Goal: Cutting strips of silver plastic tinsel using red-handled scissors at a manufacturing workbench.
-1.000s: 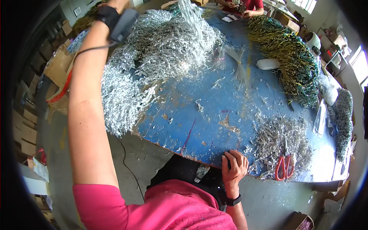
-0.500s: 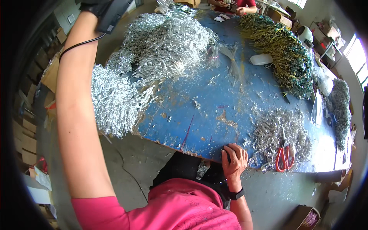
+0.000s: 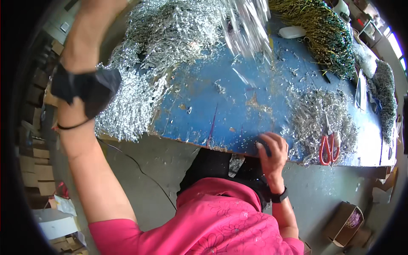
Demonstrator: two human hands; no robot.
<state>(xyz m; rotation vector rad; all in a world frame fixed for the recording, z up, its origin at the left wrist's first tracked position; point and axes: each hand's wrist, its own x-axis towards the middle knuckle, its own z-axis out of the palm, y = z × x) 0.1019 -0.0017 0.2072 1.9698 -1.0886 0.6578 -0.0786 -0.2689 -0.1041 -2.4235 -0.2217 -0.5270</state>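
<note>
My left arm is raised at the left, with a black strap (image 3: 87, 89) around its wrist. My left hand (image 3: 91, 29) reaches up past the frame's top edge, so its fingers are hidden. A blurred bunch of silver tinsel strands (image 3: 246, 21) hangs at the top middle; I cannot see what holds it. A big heap of silver tinsel (image 3: 161, 46) covers the left of the blue table (image 3: 229, 97) and spills over its edge. My right hand (image 3: 272, 148) grips the table's front edge, close to a smaller silver pile (image 3: 316, 114).
Red-handled scissors (image 3: 328, 146) lie on the smaller pile near the right front corner. A green and gold tinsel heap (image 3: 323, 34) and a white object (image 3: 292, 32) lie at the back. A cardboard box (image 3: 346, 223) stands on the floor; stacked boxes (image 3: 34, 144) line the left.
My left arm has swung nearer to the camera, its strapped wrist dropping lower in view. A bunch of silver strands now hangs blurred at the top. My right hand stays on the table edge.
</note>
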